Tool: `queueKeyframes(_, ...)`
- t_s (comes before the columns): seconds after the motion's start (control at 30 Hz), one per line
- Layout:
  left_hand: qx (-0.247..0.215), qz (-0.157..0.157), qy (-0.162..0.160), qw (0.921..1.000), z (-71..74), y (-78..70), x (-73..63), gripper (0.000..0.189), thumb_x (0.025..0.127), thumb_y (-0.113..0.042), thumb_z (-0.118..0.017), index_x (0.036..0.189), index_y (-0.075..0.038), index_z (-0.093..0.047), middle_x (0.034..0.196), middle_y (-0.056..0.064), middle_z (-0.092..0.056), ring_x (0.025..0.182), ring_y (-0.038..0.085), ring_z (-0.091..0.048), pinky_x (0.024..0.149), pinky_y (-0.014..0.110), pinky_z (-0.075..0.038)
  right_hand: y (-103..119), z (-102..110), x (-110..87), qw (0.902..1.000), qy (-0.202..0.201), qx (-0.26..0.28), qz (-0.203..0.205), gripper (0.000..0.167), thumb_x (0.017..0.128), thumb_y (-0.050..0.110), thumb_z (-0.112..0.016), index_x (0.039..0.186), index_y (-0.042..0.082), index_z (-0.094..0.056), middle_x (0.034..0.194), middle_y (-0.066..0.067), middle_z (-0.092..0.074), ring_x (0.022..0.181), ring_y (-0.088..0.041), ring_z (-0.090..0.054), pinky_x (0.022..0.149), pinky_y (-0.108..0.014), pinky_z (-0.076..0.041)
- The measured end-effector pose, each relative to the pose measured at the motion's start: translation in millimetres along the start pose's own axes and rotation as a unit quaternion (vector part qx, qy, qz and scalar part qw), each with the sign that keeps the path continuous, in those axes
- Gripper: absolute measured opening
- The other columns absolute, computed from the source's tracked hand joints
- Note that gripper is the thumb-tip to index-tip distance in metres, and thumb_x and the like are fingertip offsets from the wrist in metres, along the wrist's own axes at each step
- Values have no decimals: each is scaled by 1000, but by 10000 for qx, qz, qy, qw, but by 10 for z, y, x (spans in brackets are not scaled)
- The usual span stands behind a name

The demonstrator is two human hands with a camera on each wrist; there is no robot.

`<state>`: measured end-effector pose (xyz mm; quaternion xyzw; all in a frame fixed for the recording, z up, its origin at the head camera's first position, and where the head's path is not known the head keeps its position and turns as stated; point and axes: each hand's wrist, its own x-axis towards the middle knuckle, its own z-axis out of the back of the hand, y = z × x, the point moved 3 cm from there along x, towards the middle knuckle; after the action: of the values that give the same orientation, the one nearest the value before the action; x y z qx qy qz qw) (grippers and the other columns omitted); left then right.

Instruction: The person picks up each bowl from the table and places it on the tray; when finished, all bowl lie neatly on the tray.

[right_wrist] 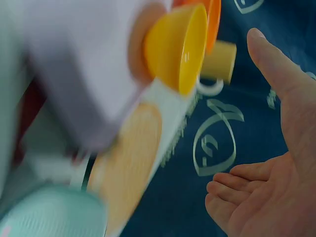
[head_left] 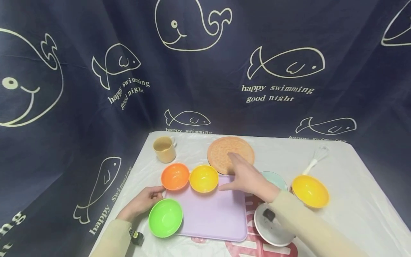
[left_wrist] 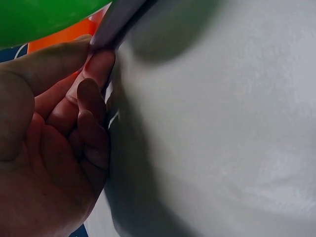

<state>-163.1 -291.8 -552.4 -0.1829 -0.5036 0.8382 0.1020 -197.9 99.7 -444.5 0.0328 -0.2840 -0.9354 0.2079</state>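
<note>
A lilac tray (head_left: 212, 214) carries an orange bowl (head_left: 175, 176) and a yellow bowl (head_left: 203, 178) along its far side, with a green bowl (head_left: 165, 217) at its near left corner. My left hand (head_left: 142, 201) is at the tray's left edge; in the left wrist view, thumb and fingertips pinch the tray edge (left_wrist: 114, 24) just below the green bowl (left_wrist: 44, 19). Over the tray's far right corner, my right hand (head_left: 248, 178) is spread, thumb and fingers wide apart, holding nothing. Its thumb is close to the yellow bowl's right side.
A tan mug (head_left: 165, 150) stands at the back left, and a round wooden board (head_left: 229, 151) lies behind the tray. To the right are a pale blue bowl (head_left: 274, 179), a white bowl (head_left: 273, 230) partly under my right sleeve, another yellow bowl (head_left: 310, 191) and a whisk (head_left: 316, 159).
</note>
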Motion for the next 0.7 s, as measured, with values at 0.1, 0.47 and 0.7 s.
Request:
queueKeyframes(0.1, -2, 60, -28, 10000, -5, 9, 1, 55, 95, -2, -68, 146, 9, -52, 78, 5, -63, 72, 15, -58, 70, 25, -49, -255, 236, -218, 9995, -249, -193, -76, 128, 65, 58, -95, 157, -7, -33, 160, -26, -38, 145, -44, -38, 111, -60, -38)
queueKeyframes(0.47, -184, 207, -65, 9996, -18, 55, -13, 56, 95, -3, -68, 147, 9, -51, 82, 6, -65, 74, 17, -59, 71, 26, -50, -1331, 838, -1238, 9870, -529, -509, -1429, 135, 69, 62, -91, 155, -17, -23, 150, -46, -31, 131, -65, -37, 101, -77, -34)
queueKeyframes(0.7, -40, 156, -28, 9999, -23, 12, 5, 55, 95, -1, -67, 146, 9, -52, 78, 5, -63, 70, 14, -57, 66, 24, -48, -1814, 815, -1621, 9808, -620, -459, -1791, 136, 68, 54, -95, 149, -26, -21, 144, -53, -30, 127, -69, -36, 99, -79, -33)
